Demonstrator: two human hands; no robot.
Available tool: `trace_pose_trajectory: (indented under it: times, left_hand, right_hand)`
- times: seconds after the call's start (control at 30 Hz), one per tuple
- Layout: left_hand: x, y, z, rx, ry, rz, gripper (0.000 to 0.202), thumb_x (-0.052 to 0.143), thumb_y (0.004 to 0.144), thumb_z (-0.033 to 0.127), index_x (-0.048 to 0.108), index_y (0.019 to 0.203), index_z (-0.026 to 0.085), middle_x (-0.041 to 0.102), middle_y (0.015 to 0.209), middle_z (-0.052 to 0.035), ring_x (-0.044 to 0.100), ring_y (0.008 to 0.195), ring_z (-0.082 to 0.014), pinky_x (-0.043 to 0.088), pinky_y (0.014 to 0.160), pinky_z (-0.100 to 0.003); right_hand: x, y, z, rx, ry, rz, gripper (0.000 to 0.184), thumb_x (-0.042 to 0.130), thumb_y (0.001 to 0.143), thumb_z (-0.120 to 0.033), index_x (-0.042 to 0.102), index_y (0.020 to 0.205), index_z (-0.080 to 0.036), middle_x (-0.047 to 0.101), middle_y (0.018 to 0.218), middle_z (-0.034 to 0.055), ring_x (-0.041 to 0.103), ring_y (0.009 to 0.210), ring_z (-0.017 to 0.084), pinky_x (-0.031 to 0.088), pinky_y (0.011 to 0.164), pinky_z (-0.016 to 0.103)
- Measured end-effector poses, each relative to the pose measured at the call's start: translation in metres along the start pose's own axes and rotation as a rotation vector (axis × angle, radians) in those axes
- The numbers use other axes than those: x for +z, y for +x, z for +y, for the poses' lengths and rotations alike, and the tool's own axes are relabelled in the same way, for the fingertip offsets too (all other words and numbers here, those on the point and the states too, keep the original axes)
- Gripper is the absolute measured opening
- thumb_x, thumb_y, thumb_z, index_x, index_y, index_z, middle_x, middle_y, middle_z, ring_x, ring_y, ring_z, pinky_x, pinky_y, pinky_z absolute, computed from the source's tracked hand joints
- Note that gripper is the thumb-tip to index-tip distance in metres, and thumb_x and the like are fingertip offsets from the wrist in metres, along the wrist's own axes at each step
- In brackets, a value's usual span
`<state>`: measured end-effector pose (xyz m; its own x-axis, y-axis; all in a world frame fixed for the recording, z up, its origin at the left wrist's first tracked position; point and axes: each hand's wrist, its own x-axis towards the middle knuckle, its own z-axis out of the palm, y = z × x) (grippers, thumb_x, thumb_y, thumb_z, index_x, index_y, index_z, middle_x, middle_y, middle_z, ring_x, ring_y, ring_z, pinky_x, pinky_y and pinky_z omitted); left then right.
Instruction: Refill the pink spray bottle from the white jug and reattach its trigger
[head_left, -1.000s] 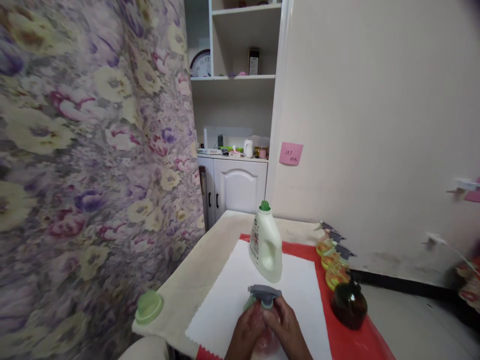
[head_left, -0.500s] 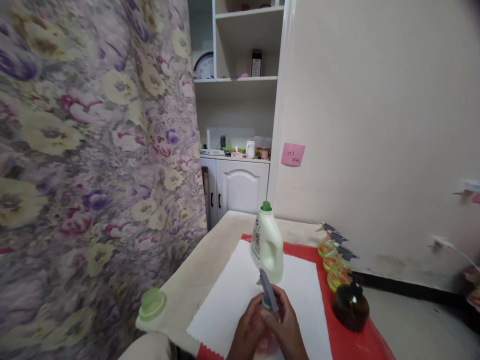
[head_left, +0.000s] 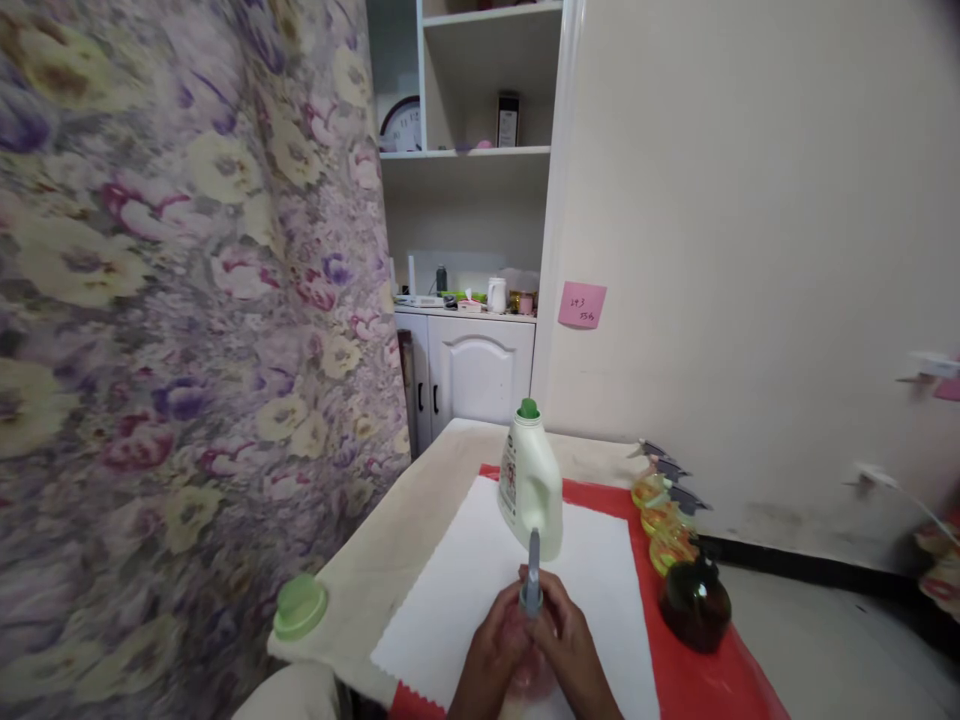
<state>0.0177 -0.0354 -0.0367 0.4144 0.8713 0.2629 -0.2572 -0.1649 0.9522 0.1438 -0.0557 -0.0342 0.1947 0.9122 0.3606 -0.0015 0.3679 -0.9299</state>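
Between my two hands, near the table's front edge, is a small pinkish clear spray bottle with a grey trigger head. My left hand wraps the bottle from the left, just under the collar. Around the grey collar, the fingers of my right hand are closed. Much of the bottle is hidden by the hands. Just beyond them stands a pale green detergent jug, upright, its spout showing a green insert. Its light green cap sits apart at the table's left edge.
A white sheet lies over a red cloth on the beige table. Along the right side stand several yellow spray bottles and a dark round pump bottle. A floral curtain hangs at left; a cabinet is behind.
The grey trigger head has turned on the bottle, from pointing off to the left to pointing away toward the jug. Both hands stay around the bottle. The view has shifted slightly.
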Motion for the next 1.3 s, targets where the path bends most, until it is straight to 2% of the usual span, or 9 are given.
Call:
trace_pose_trajectory:
  times: [0.13, 0.27, 0.43, 0.6, 0.7, 0.83, 0.97, 1.2, 1.3]
  left_hand:
    - [-0.001, 0.002, -0.008, 0.022, -0.019, 0.044, 0.049, 0.07, 0.076, 0.046, 0.063, 0.12, 0.027, 0.066, 0.128, -0.0062, 0.055, 0.123, -0.0305, 0.041, 0.107, -0.043]
    - [-0.003, 0.003, -0.016, 0.014, 0.002, 0.041, 0.048, 0.07, 0.077, 0.044, 0.062, 0.121, 0.026, 0.064, 0.13, -0.0065, 0.055, 0.123, -0.0303, 0.04, 0.108, -0.043]
    - [-0.008, 0.005, -0.023, 0.013, 0.03, 0.069, 0.051, 0.071, 0.076, 0.044, 0.062, 0.122, 0.024, 0.062, 0.134, -0.008, 0.053, 0.126, -0.0305, 0.038, 0.111, -0.045]
    - [-0.017, 0.006, -0.032, 0.006, 0.079, 0.038, 0.056, 0.071, 0.075, 0.047, 0.06, 0.125, 0.024, 0.06, 0.136, -0.009, 0.052, 0.127, -0.0319, 0.037, 0.112, -0.047]
    - [-0.019, 0.006, -0.034, -0.028, 0.105, 0.052, 0.055, 0.069, 0.077, 0.045, 0.058, 0.126, 0.024, 0.058, 0.138, -0.0087, 0.05, 0.129, -0.0312, 0.035, 0.113, -0.047]
    - [-0.017, 0.008, -0.038, -0.037, 0.098, 0.107, 0.055, 0.07, 0.075, 0.048, 0.06, 0.123, 0.024, 0.06, 0.136, -0.0081, 0.052, 0.128, -0.0315, 0.037, 0.112, -0.046]
    - [-0.014, 0.008, -0.043, -0.032, 0.107, 0.139, 0.059, 0.067, 0.075, 0.054, 0.059, 0.124, 0.023, 0.061, 0.134, -0.0079, 0.054, 0.125, -0.0315, 0.036, 0.112, -0.047]
    - [-0.015, 0.008, -0.047, -0.012, 0.151, 0.134, 0.057, 0.064, 0.078, 0.054, 0.058, 0.126, 0.024, 0.058, 0.138, -0.0072, 0.054, 0.126, -0.0311, 0.037, 0.112, -0.047]
    - [-0.019, 0.009, -0.047, -0.009, 0.197, 0.086, 0.057, 0.061, 0.08, 0.054, 0.056, 0.128, 0.023, 0.056, 0.14, -0.0079, 0.052, 0.127, -0.0312, 0.037, 0.112, -0.047]
  right_hand:
    - [-0.004, 0.0, 0.001, 0.002, -0.014, -0.034, 0.033, 0.058, 0.081, -0.033, 0.065, 0.111, -0.024, 0.069, 0.111, 0.0058, 0.063, 0.109, 0.025, 0.049, 0.096, 0.035]
    - [0.004, -0.001, -0.002, 0.022, -0.012, 0.032, 0.029, 0.058, 0.078, -0.025, 0.066, 0.106, -0.023, 0.07, 0.1, 0.0038, 0.065, 0.102, 0.023, 0.051, 0.09, 0.032]
    - [0.012, -0.003, -0.008, 0.021, -0.018, 0.118, 0.03, 0.058, 0.072, -0.018, 0.067, 0.099, -0.022, 0.071, 0.097, 0.0035, 0.065, 0.098, 0.023, 0.05, 0.089, 0.033]
    - [0.01, -0.001, -0.008, 0.032, 0.008, 0.092, 0.035, 0.06, 0.069, -0.018, 0.067, 0.103, -0.022, 0.072, 0.093, 0.0033, 0.066, 0.097, 0.024, 0.052, 0.087, 0.034]
    - [0.008, -0.002, -0.007, -0.01, 0.011, 0.048, 0.035, 0.059, 0.075, -0.023, 0.065, 0.109, -0.023, 0.071, 0.099, 0.0036, 0.065, 0.099, 0.023, 0.051, 0.091, 0.034]
    - [0.009, -0.003, -0.007, -0.031, 0.033, 0.028, 0.026, 0.057, 0.079, -0.027, 0.065, 0.104, -0.022, 0.067, 0.091, 0.0017, 0.063, 0.086, 0.02, 0.051, 0.087, 0.033]
    - [0.012, 0.0, -0.008, 0.027, 0.054, 0.063, 0.019, 0.057, 0.077, -0.021, 0.065, 0.094, -0.021, 0.065, 0.087, 0.0008, 0.061, 0.084, 0.019, 0.05, 0.085, 0.032]
    - [0.013, 0.0, -0.004, 0.064, 0.071, 0.098, 0.029, 0.055, 0.075, -0.015, 0.067, 0.101, -0.02, 0.068, 0.087, 0.0016, 0.063, 0.087, 0.021, 0.05, 0.084, 0.033]
    - [0.015, 0.0, -0.005, 0.075, 0.083, 0.116, 0.03, 0.056, 0.075, -0.015, 0.067, 0.102, -0.019, 0.07, 0.088, 0.0024, 0.064, 0.086, 0.021, 0.051, 0.084, 0.034]
